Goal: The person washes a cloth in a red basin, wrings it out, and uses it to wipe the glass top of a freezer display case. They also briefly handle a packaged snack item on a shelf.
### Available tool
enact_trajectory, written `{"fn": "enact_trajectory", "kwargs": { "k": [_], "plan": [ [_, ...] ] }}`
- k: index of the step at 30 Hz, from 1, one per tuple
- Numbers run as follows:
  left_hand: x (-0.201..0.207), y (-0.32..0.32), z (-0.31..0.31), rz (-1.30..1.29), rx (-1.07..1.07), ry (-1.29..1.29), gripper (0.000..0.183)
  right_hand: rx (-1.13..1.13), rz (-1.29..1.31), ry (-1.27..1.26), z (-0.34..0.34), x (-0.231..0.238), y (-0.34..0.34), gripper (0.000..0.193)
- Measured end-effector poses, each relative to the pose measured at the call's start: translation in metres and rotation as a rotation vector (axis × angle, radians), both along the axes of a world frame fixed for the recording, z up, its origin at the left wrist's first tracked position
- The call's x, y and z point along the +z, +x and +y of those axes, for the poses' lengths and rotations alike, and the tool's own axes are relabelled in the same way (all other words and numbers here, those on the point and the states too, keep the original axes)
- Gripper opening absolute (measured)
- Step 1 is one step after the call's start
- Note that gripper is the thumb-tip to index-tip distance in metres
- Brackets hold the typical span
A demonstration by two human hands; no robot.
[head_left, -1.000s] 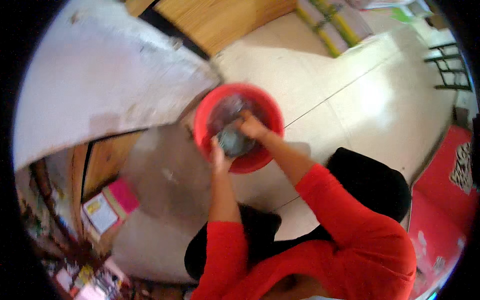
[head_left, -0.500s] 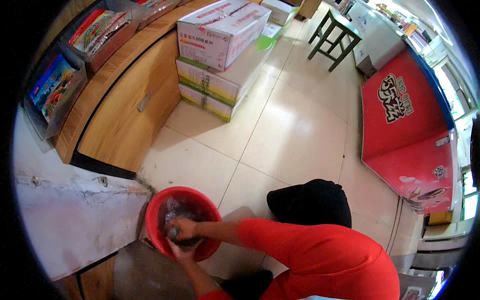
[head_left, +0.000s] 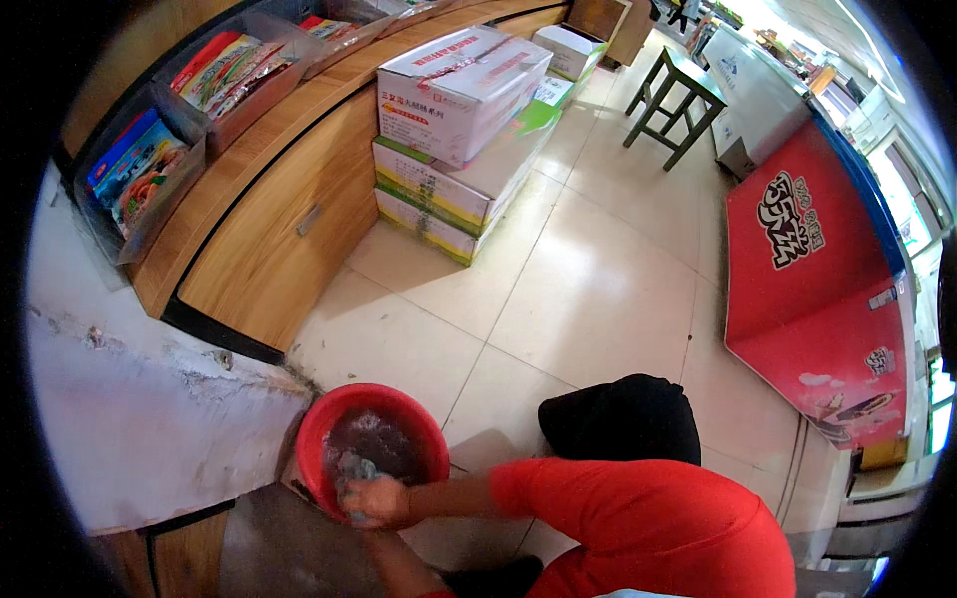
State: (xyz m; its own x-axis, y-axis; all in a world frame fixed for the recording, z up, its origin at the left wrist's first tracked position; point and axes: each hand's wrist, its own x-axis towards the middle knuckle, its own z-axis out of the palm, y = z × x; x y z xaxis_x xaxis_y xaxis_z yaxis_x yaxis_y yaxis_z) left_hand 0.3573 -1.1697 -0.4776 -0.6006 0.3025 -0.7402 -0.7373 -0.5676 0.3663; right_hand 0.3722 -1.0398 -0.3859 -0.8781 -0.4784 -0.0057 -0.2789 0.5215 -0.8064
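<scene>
A red plastic basin stands on the floor against the wall corner, with murky, frothy water inside. Over its near side, my right hand is closed round a bunched grey-green wet cloth; part of the cloth sticks out beyond the fingers. My left forearm comes up from the lower edge to the same spot. The left hand lies close below the right one and is mostly covered by it, so its fingers do not show.
A scuffed white wall borders the basin on the left. Beyond it are a wooden drawer unit with packets in clear bins, and stacked cartons. A dark stool and a red-fronted counter stand farther right. My black-clad knee is nearby.
My hands have moved toward the basin's near rim, uncovering more water. The right hand now covers most of the left, and more cloth shows. The whole view has shifted slightly.
</scene>
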Motion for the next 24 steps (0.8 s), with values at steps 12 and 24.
{"fn": "enact_trajectory", "kwargs": {
  "k": [12, 24],
  "plan": [
    [-0.01, 0.006, 0.017, -0.066, -0.026, -0.114, 0.066, -0.588, -0.455, 0.184, 0.051, -0.074, -0.042, 0.063],
    [0.029, -0.001, 0.012, -0.108, 0.015, -0.081, 0.079, -0.333, -0.438, -0.148, 0.043, -0.072, -0.055, 0.047]
  ]
}}
